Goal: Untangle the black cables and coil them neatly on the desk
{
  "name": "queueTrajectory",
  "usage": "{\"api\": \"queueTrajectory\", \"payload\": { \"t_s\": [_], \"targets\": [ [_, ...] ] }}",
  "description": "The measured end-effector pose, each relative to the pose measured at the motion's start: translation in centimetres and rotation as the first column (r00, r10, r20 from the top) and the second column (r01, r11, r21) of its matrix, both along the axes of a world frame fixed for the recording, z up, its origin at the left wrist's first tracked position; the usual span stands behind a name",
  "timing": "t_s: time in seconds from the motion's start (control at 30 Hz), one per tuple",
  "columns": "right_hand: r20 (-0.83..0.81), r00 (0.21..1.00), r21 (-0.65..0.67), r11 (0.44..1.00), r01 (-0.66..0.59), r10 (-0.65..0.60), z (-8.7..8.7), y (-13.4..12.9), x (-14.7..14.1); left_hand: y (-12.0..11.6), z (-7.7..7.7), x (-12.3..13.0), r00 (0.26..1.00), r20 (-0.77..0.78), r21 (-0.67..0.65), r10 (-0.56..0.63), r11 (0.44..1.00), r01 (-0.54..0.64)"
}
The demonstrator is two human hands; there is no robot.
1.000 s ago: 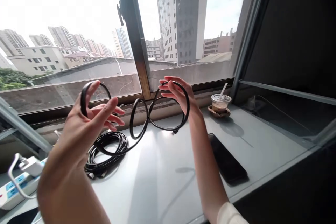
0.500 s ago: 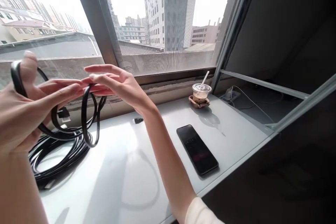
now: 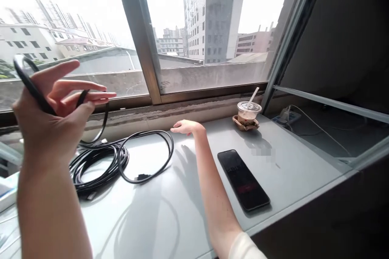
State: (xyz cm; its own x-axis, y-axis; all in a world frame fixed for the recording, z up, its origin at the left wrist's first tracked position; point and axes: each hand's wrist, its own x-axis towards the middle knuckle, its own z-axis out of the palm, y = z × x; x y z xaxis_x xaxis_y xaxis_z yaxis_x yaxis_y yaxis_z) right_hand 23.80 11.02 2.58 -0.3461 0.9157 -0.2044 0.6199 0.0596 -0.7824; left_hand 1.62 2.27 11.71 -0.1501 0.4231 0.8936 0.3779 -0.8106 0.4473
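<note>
My left hand (image 3: 60, 101) is raised at the left, with a black cable (image 3: 33, 85) looped over its back and passing between thumb and fingers. From there the cable hangs toward the table, where a wide loose loop (image 3: 172, 145) bends round to the right. A black plug (image 3: 142, 177) lies at the bottom of this loop. Just past the loop's right side, my right hand (image 3: 187, 127) hovers above the table, fingers stretched out and holding nothing. Beneath my left hand lies a coil of black cable (image 3: 121, 166) with a metal-tipped plug (image 3: 91, 196) at its front edge.
A black phone (image 3: 243, 180) lies on the white table (image 3: 170, 226) right of my right forearm. Behind it a lidded drink cup (image 3: 247, 113) with a straw stands in a cardboard holder (image 3: 245, 125). A window (image 3: 212, 77) runs along the back; a metal frame (image 3: 316, 103) borders the right.
My right hand has drawn away from my left hand to the right and down, letting go of the cable. A wider loop now spreads on the table. The view has swung left.
</note>
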Motion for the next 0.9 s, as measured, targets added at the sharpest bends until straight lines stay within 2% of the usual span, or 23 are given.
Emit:
{"api": "queueTrajectory", "payload": {
  "t_s": [0.07,0.13,0.23,0.3,0.33,0.47,0.6,0.67,0.8,0.9],
  "targets": [
    [-0.01,0.996,-0.039,0.995,-0.086,0.086,-0.2,0.0,-0.4,-0.9,0.3,0.5,0.996,-0.072,0.075,-0.051,0.996,0.056],
    [-0.054,0.982,-0.063,0.98,-0.186,0.183,0.2,-0.5,-1.0,-1.4,0.6,0.8,0.996,-0.072,0.123,-0.06,0.99,0.069],
    [-0.166,0.909,-0.123,0.907,-0.403,0.381,1.4,-1.6,-1.7,-1.6,0.8,0.7,1.0,-0.019,0.16,-0.024,0.987,0.027],
    [-0.24,0.853,-0.096,0.863,-0.495,0.463,2.2,-2.3,-1.9,-1.8,0.9,0.4,1.0,0.004,0.168,-0.014,0.986,0.013],
    [-0.262,0.839,-0.048,0.861,-0.506,0.478,2.6,-2.6,-1.8,-1.9,1.0,0.2,1.0,0.0,0.144,-0.02,0.989,0.02],
    [-0.279,0.876,0.194,0.917,-0.349,0.393,3.6,-3.4,-1.0,-3.0,1.0,-0.5,1.0,-0.021,-0.127,0.004,0.992,-0.007],
    [-0.314,0.904,0.337,0.924,-0.179,0.289,4.3,-3.9,-0.3,-3.8,0.8,-1.4,0.993,-0.068,-0.361,0.092,0.926,-0.111],
    [-0.376,0.879,0.4,0.907,-0.132,0.293,4.9,-4.2,-0.4,-3.4,0.6,-2.0,0.994,-0.082,-0.414,0.069,0.905,-0.097],
    [-0.493,0.779,0.541,0.838,-0.075,0.388,6.2,-5.4,-1.9,-1.7,0.1,-2.1,0.999,-0.003,-0.488,-0.053,0.872,0.045],
    [-0.455,0.703,0.611,0.766,-0.201,0.547,7.2,-7.0,-3.4,-1.0,-0.3,-0.6,0.996,0.092,-0.499,-0.005,0.865,0.051]
  ]
}}
